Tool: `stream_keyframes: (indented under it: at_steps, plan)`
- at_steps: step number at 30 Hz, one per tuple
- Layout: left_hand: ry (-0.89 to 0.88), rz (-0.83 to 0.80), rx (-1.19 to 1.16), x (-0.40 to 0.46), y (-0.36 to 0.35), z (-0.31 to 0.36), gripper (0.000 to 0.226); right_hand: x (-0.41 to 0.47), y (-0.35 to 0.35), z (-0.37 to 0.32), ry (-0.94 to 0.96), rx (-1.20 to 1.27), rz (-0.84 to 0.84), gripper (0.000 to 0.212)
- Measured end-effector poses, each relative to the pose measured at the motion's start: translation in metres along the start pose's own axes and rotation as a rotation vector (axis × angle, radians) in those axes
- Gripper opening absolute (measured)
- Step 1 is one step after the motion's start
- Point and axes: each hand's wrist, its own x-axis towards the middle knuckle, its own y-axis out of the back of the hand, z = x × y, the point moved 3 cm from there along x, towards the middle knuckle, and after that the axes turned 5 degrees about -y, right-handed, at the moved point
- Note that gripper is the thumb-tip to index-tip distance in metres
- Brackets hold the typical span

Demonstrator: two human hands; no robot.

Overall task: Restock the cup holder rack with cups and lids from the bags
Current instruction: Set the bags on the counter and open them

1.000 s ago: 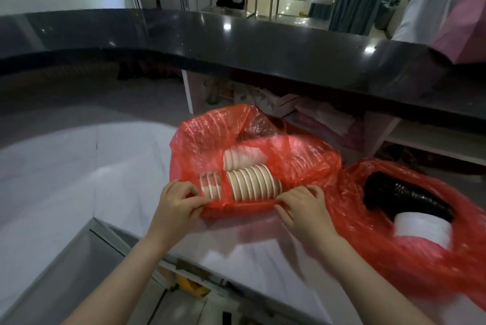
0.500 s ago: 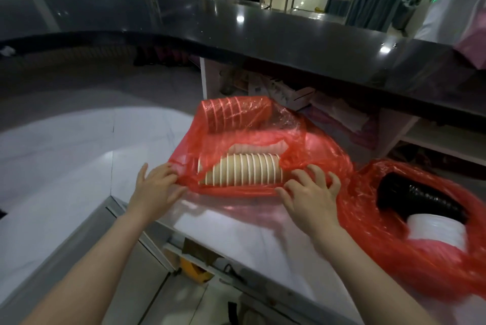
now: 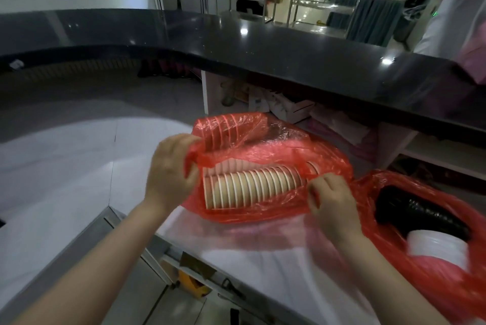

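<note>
A red plastic bag (image 3: 265, 209) lies on the white counter (image 3: 263, 259), its mouth pulled open toward me. Inside lies a sideways stack of tan paper cups with white rims (image 3: 252, 187); another cup stack (image 3: 223, 130) shows through the plastic at the bag's far left. My left hand (image 3: 171, 174) grips the bag's left edge and lifts it. My right hand (image 3: 331, 203) pinches the bag's right edge beside the cups. A second red bag (image 3: 431, 277) at the right holds a black lid stack (image 3: 418, 211) and a white lid stack (image 3: 439, 248).
A dark curved bar top (image 3: 263, 51) runs across above the counter, with shelves of papers (image 3: 302, 111) beneath it. The counter's metal edge (image 3: 126, 222) drops off at the lower left to an open drawer area. A person in a light top (image 3: 462, 14) stands at the far right.
My left hand has risen and taken hold of the bag's left edge, pulling the mouth wider. My right hand has curled onto the right edge. More of the cup stack is exposed.
</note>
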Motion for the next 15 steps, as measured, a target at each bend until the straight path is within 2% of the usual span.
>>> stream_keyframes:
  at_steps: [2, 4, 7, 9, 10, 11, 13, 15]
  plan:
    - [-0.216, -0.130, -0.039, 0.008, -0.006, 0.023, 0.034, 0.005, -0.002, -0.018, 0.223, 0.098, -0.017, 0.024]
    - [-0.347, -0.305, -0.051, 0.006, -0.018, 0.038, 0.033, 0.013, -0.007, -0.025, 0.278, 0.019, -0.066, 0.021]
    - [-0.243, -0.659, 0.068, -0.003, -0.037, 0.030, 0.046, 0.026, -0.013, -0.008, 0.069, -0.236, -0.263, 0.015]
    - [-0.153, -0.809, 0.295, -0.005, -0.044, 0.013, 0.077, 0.031, -0.016, 0.009, -0.059, -0.320, -0.359, 0.023]
    - [-0.143, -0.815, 0.412, -0.002, -0.045, 0.004, 0.088, 0.033, -0.017, 0.014, -0.062, -0.339, -0.350, 0.025]
    - [-0.113, -0.806, 0.514, 0.004, -0.044, -0.004, 0.089, 0.035, -0.016, 0.018, -0.060, -0.339, -0.326, 0.025]
    - [0.003, -0.770, 0.637, 0.019, -0.039, -0.020, 0.074, 0.041, -0.013, 0.023, -0.104, -0.316, -0.277, 0.020]
    - [0.053, -0.686, 0.678, 0.033, -0.035, -0.034, 0.064, 0.049, -0.014, 0.029, -0.163, -0.350, -0.313, 0.021]
